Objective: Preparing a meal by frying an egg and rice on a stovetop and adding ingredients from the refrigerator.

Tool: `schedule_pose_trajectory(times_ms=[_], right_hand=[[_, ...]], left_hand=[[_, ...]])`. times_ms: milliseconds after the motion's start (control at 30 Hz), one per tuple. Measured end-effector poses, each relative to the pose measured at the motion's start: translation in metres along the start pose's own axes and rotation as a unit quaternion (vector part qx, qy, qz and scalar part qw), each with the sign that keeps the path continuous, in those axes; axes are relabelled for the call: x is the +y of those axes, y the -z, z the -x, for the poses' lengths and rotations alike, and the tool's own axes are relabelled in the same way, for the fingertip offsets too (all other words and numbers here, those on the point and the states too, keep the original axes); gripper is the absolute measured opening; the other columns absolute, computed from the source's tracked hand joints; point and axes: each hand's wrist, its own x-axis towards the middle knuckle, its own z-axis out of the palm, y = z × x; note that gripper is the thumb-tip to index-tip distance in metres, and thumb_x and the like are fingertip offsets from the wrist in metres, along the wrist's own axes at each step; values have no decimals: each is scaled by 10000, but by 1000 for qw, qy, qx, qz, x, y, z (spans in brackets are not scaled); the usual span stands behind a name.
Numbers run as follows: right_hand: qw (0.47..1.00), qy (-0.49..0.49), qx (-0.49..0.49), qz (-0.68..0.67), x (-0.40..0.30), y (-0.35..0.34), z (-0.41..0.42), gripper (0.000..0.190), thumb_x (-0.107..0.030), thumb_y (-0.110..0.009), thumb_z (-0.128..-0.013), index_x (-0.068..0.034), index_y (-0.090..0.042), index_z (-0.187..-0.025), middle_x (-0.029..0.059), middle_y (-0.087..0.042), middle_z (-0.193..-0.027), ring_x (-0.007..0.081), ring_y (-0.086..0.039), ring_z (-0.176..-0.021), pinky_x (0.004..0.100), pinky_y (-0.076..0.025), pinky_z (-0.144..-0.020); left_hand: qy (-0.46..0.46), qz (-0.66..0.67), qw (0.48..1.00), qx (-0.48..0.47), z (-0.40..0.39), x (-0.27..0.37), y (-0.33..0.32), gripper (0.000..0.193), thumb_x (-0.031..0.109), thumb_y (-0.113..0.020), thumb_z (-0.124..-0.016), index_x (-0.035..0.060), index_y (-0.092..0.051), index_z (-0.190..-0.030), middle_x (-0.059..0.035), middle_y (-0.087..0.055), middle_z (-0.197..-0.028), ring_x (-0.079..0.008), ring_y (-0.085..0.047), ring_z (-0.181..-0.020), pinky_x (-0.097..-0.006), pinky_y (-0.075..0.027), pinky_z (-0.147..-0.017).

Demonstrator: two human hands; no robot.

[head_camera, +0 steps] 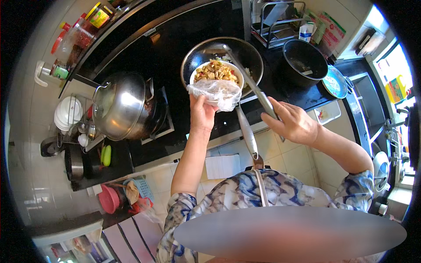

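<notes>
My left hand (203, 113) holds a white bowl (241, 75) of chopped cooked food (217, 73) from below, over the near part of a dark wok (189, 49). Crumpled clear plastic film (215, 92) covers the bowl's near side. My right hand (289, 123) grips the handle of a long metal utensil (253, 85), slanting up and left across the wok; its far end reaches over the wok behind the bowl. Which utensil it is, I cannot tell. Some pale food (227, 57) shows in the wok around the bowl. The wok's metal handle (246, 131) points toward my body.
A large domed steel pot (120, 105) stands on the left of the stove. To the right are a black pot (304, 62), a patterned plate (334, 82) and a sink (371, 105). A metal rack (276, 23) stands behind. Green vegetables (106, 155) lie at the lower left.
</notes>
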Motion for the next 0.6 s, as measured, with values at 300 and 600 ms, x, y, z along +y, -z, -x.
schedule_pose_trajectory(times_ms=[300,600], right_hand=[[996,21,-70,-54,-28,46,14,376,-87,-634,-623,58,-569,-963,341,-537,-1008,326,-645,-760,326,-561,-588],[997,32,-67,-11,-24,17,-3,316,-110,-619,-618,37,-552,-889,363,-531,-1018,299,-645,-692,312,-558,-604]], left_hand=[[-34,-1,999,11,8,11,2,597,95,-514,-809,182,-280,-1351,-88,-428,-1305,-261,-484,-1178,-474,-505,-884],[-19,-23,1000,3,14,9,-5,608,108,-518,-785,157,-279,-1342,-102,-439,-1282,-258,-500,-1161,-458,-524,-860]])
